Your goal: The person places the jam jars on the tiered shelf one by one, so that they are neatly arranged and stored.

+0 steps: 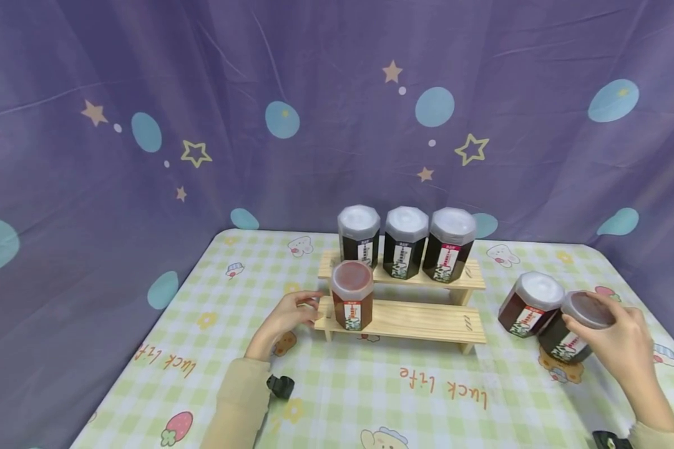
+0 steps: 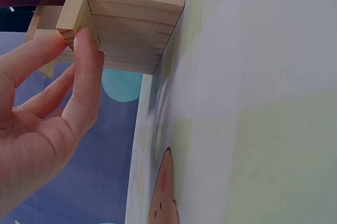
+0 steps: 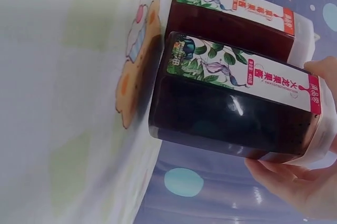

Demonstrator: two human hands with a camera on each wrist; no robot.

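My left hand (image 1: 292, 313) pinches the left end of the lower board of a two-step wooden rack (image 1: 421, 319); the left wrist view has its fingertips at the board's corner (image 2: 79, 10). On that board, at the left, stands a reddish-brown jam jar (image 1: 352, 302). At the right, my right hand (image 1: 623, 333) grips a dark jam jar (image 1: 567, 337) around its lid from above. In the right wrist view this jar (image 3: 226, 110) shows a white label with a pink-red band. Right beside it is a dark red jar (image 1: 530, 305) with a whitish lid.
Three dark jars (image 1: 405, 246) with whitish lids stand in a row on the rack's upper board. A green-and-white checked cloth (image 1: 326, 399) with cartoon prints covers the table. Behind it hangs a purple curtain (image 1: 337, 168) with stars and blue ovals.
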